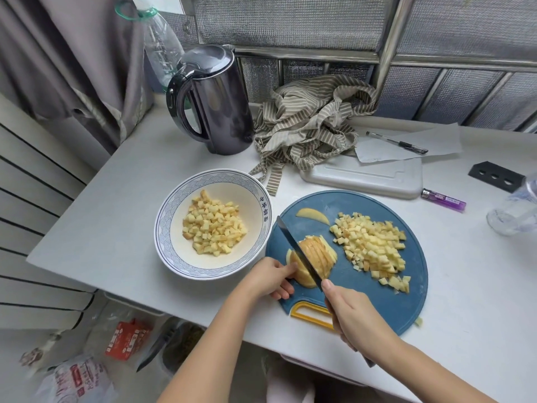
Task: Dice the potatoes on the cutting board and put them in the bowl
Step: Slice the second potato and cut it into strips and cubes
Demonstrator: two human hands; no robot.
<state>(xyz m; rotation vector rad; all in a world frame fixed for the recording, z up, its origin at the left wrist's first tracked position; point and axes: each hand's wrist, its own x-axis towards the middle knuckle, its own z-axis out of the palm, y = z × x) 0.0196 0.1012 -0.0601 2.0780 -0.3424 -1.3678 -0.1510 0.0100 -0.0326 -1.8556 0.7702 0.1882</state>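
On the white table (pixel 116 228) under a foil-backed grille (pixel 290 21), the bowl (pixel 165 228) sits left of my cutting board (pixel 363 301). My right hand (pixel 357 318) wraps the knife (pixel 293 245), hiding its handle; the blade runs far-left to near-right across the potato (pixel 316 257) on the board's left, pinned by my curled left hand (pixel 270 279).

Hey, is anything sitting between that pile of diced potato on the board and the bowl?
Yes. The partly sliced potato, the knife across it and the left hand lie between the diced pile and the bowl.
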